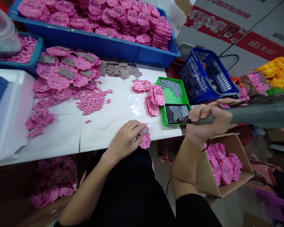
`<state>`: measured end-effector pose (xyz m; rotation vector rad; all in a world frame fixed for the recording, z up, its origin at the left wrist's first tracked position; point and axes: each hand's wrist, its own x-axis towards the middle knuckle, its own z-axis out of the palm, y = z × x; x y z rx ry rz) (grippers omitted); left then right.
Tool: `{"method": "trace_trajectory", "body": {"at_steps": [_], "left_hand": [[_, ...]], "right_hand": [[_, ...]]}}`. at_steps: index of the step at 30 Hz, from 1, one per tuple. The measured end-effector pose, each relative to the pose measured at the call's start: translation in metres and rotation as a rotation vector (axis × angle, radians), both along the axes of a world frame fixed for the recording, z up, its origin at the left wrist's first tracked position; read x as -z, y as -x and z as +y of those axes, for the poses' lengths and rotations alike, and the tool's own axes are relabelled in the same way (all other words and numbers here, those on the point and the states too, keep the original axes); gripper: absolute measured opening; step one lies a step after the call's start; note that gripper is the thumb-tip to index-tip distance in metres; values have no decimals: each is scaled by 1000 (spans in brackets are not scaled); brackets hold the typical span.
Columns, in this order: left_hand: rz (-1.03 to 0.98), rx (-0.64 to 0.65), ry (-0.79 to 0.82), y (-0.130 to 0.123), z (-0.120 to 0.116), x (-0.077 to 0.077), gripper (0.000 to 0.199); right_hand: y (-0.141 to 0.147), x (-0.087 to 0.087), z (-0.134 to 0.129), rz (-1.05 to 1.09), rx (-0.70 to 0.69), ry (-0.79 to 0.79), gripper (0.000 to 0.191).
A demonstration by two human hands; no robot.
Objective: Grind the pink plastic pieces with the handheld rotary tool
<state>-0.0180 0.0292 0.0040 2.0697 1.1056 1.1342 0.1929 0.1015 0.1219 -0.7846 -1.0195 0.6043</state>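
**Pink piece pinned at the table edge, driver tip over the screw tray**

At the near edge of the white table point(61, 138), your left hand point(125, 142) presses down on a pink plastic piece point(144, 140), fingers curled over its top with a small grey plate under the fingertips. The piece lies flat, right at the table's front edge, partly hidden by your fingers.

Your right hand point(207, 121) is closed around a grey electric screwdriver point(251, 113), gripping its narrow front end. The tool lies nearly level, its body running off to the right, its tip pointing left over the dark lower compartment of the green tray point(174, 101). Whether the tip touches the screws there, you cannot tell. The tray's upper compartment holds a loose heap of small silver screws.

Just left of the tray lie three more pink pieces point(151, 94), overlapping. Farther back on the table sits a scatter of grey plates point(120, 70), a pile of pink pieces topped with plates point(66, 71), and small pink pegs point(91, 101). A long blue bin point(97, 44) behind is stacked full of pink pieces. A blue basket point(207, 75) stands right of the tray. Below your right arm, a cardboard box point(223, 167) holds finished pink pieces.
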Motion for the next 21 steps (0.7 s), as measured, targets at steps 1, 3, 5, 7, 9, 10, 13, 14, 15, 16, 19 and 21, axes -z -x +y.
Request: {"method": "trace_trajectory", "body": {"at_steps": [1,3,5,7,9,10,13,14,15,16,19,21], "left_hand": [[-1,3,8,0,0,-1,24],[-2,11,29,0,1,-2,25],[-14,25,57,1,2,-3,26],[-36,45,98,1,3,-5,25],[-56,59,145,2,4,-7,24],[-65,62,167,2,5,-8,24],[-90,63,208,2,7,-12,25],[-99,63,215,2,7,-13,25],[-108,64,220,2,8,-13,25],[-115,66,223,2,8,-13,25],[-126,74,221,2,9,-13,23],[-126,79,215,2,9,-12,22]], "right_hand": [[10,-1,-8,10,-50,-60,15],[34,1,-22,-24,-224,-32,16],[56,11,-30,-40,-344,33,16],[73,22,-34,-37,-425,99,17],[82,32,-34,-33,-467,160,18],[85,35,-34,-33,-475,183,19],[88,38,-31,-36,-475,217,20],[88,37,-30,-39,-467,218,21],[88,36,-30,-42,-459,221,21],[88,36,-29,-42,-454,222,21],[89,34,-29,-41,-449,227,21],[90,34,-28,-50,-443,236,20]]}}
